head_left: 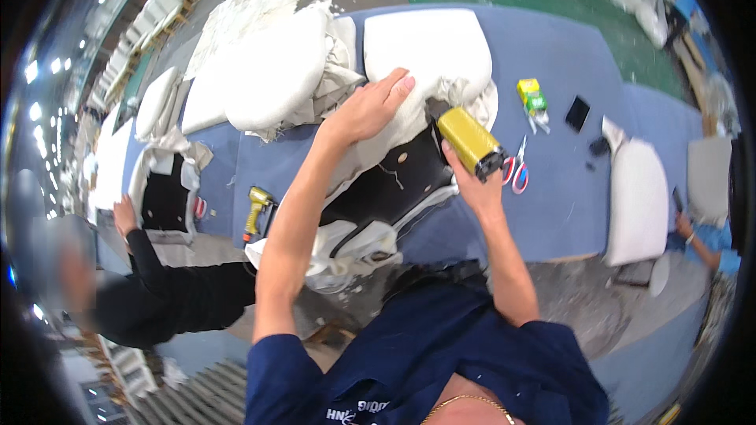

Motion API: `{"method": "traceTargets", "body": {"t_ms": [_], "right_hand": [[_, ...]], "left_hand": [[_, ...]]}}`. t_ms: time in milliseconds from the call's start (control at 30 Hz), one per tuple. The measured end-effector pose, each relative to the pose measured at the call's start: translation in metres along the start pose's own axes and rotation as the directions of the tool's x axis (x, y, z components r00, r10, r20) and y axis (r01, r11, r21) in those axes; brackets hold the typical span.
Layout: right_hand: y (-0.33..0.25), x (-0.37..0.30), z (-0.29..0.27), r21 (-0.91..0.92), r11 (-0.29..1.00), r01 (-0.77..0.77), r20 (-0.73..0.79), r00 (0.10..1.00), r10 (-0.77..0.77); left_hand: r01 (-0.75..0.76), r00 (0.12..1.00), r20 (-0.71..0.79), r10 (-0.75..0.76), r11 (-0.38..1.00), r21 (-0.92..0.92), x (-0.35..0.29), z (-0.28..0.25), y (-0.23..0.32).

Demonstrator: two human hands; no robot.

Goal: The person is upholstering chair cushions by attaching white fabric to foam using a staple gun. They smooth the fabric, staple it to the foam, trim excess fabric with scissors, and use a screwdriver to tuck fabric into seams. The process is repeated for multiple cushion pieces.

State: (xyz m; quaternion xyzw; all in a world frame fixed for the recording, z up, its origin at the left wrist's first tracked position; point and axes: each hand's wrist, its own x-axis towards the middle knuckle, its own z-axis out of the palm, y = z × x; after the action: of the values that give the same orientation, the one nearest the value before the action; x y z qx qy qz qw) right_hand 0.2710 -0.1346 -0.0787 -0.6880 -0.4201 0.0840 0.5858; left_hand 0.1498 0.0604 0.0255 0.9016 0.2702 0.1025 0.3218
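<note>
A yellow staple gun (471,142) is gripped in my right hand (476,189). Its nose points down at the edge of an upholstered seat piece, where off-white fabric (362,159) meets a black underside (386,189). My left hand (374,106) lies with fingers stretched out over the gathered fabric at the far side of that piece. Loose fabric (346,248) hangs at its near edge. Just beyond my hands lies a white padded cushion (425,43). Red-handled scissors (516,173) rest beside my right hand.
On the blue table (559,220) are a yellow-green box (532,96), a black phone (577,113) and a second yellow staple gun (258,212). White cushions (276,71) lie far left; another cushion (638,201) is at right. Co-workers stand on both sides, a dark sleeve (189,291) at left.
</note>
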Motion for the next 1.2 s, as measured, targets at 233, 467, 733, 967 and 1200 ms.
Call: {"method": "traceTargets", "body": {"t_ms": [233, 467, 733, 967, 1200], "right_hand": [[-0.024, 0.015, -0.009, 0.315, 0.947, -0.060, -0.003, 0.998, 0.065], [-0.029, 0.009, -0.023, 0.138, 0.978, -0.157, 0.225, 0.967, 0.123], [-0.041, -0.001, -0.023, 0.174, 0.984, 0.036, 0.193, 0.979, -0.070], [-0.045, -0.026, -0.015, 0.135, 0.986, -0.098, 0.224, 0.972, 0.066], [-0.055, -0.034, -0.007, 0.200, 0.978, -0.054, 0.056, 0.997, 0.044]], "left_hand": [[-0.076, 0.957, -0.181, 0.224, 0.804, 0.590, -0.023, 0.015, 0.036], [-0.172, 0.965, -0.065, 0.253, 0.803, 0.570, -0.026, 0.015, 0.036], [-0.224, 0.960, -0.006, 0.280, 0.781, 0.583, -0.035, 0.012, 0.042], [-0.419, 0.908, 0.142, 0.394, 0.860, 0.290, -0.042, -0.009, 0.031], [0.161, 0.954, 0.297, -0.052, 0.921, -0.355, -0.020, -0.019, -0.015]]}}
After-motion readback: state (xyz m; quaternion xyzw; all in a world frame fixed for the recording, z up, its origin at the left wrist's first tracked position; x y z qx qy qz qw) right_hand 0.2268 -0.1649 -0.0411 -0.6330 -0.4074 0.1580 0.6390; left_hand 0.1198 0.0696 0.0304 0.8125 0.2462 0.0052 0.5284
